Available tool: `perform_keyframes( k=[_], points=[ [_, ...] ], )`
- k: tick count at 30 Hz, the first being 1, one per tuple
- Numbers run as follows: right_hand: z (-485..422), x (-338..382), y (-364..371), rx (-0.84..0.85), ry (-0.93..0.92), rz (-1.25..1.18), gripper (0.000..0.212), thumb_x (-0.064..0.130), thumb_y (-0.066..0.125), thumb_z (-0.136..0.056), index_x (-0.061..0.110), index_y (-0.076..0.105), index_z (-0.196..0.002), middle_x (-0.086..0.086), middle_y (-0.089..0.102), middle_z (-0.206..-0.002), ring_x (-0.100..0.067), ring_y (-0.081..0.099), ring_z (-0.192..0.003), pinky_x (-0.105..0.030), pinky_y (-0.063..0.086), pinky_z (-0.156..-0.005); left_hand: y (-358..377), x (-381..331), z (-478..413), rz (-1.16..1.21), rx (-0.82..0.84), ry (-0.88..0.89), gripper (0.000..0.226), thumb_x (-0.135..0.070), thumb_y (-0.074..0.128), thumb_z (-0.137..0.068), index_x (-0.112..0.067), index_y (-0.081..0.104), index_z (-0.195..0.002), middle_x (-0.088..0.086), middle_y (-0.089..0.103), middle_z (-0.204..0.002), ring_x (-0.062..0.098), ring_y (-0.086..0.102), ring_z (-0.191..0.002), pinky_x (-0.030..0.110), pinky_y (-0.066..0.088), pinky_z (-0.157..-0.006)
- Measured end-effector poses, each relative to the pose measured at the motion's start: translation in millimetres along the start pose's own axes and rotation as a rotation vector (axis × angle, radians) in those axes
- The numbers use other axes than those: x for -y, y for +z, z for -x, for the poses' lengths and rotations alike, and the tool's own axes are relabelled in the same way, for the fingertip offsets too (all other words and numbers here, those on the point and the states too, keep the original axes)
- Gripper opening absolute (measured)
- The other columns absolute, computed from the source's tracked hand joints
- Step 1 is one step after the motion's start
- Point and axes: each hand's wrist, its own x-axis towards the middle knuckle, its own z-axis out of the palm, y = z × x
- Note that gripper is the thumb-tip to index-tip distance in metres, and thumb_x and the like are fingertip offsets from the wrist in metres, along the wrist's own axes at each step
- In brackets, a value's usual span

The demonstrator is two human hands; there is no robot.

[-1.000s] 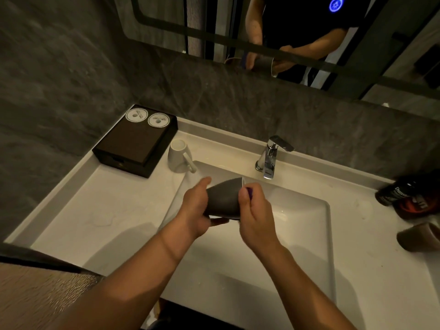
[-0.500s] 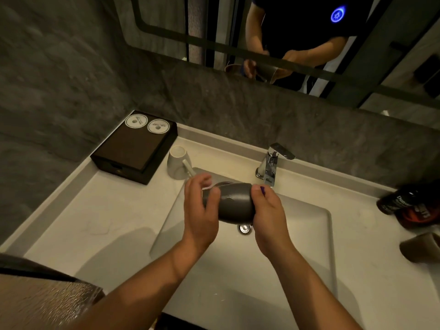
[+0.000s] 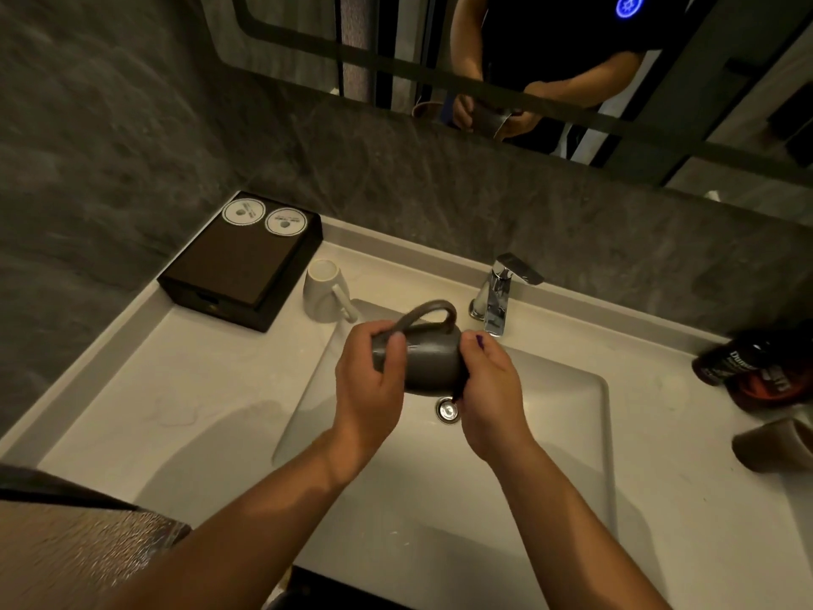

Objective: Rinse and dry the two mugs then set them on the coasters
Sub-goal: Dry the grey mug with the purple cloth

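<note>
Head view: your left hand (image 3: 367,389) and right hand (image 3: 488,389) grip the grey mug (image 3: 429,361) sideways over the sink basin (image 3: 550,433); the white mug (image 3: 323,297) stands on the pale countertop (image 3: 198,389), grey stone wall (image 3: 132,125) behind.

**Dim bathroom vanity, seen from above**

I look down on a white stone countertop (image 3: 184,389) with a sunken rectangular basin (image 3: 550,433) and a chrome tap (image 3: 497,297). Dark grey marbled walls (image 3: 110,125) stand left and behind, below a black-framed mirror (image 3: 396,46). Low, warm light.
</note>
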Motion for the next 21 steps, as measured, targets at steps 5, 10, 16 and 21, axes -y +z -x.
perform_keyframes(
  k=[5, 10, 16, 21],
  points=[
    [-2, 4, -5, 0.051, -0.100, 0.120, 0.024, 0.031, 0.042, -0.109, 0.025, 0.061, -0.095, -0.007, 0.065, -0.104, -0.030, 0.063, -0.104, -0.048, 0.055, -0.096, -8, -7, -6, 0.127, 0.116, -0.159, 0.042, -0.063, 0.042, -0.095, -0.030, 0.057, -0.116, 0.005, 0.065, -0.122, 0.006, 0.067, -0.106, 0.030, 0.060, -0.091],
    [-2, -17, -15, 0.176, -0.481, 0.517, 0.020, 0.029, 0.037, -0.110, 0.021, 0.054, -0.103, 0.004, 0.062, -0.089, -0.011, 0.058, -0.085, -0.023, 0.049, -0.069, -22, -36, -28, 0.564, 0.250, -1.128, 0.053, -0.058, 0.048, -0.103, -0.012, 0.064, -0.122, 0.025, 0.074, -0.116, 0.041, 0.074, -0.101, 0.048, 0.065, -0.067],
    [-5, -14, -15, 0.159, -0.346, 0.455, 0.023, 0.030, 0.037, -0.110, 0.021, 0.054, -0.096, 0.002, 0.060, -0.088, -0.004, 0.053, -0.077, -0.019, 0.045, -0.069, -10, -35, -22, 0.365, 0.128, -0.809, 0.028, -0.036, 0.051, -0.107, -0.014, 0.069, -0.107, 0.016, 0.073, -0.106, 0.032, 0.077, -0.084, 0.040, 0.065, -0.062],
    [-13, 2, -16, 0.141, -0.100, 0.175, 0.025, 0.028, 0.043, -0.109, 0.019, 0.059, -0.091, -0.011, 0.059, -0.098, -0.025, 0.054, -0.090, -0.040, 0.047, -0.078, -6, -12, -8, -0.233, 0.071, 0.017, 0.027, -0.030, 0.053, -0.106, -0.011, 0.071, -0.114, 0.003, 0.070, -0.107, 0.013, 0.064, -0.092, 0.003, 0.047, -0.079]
  ],
)
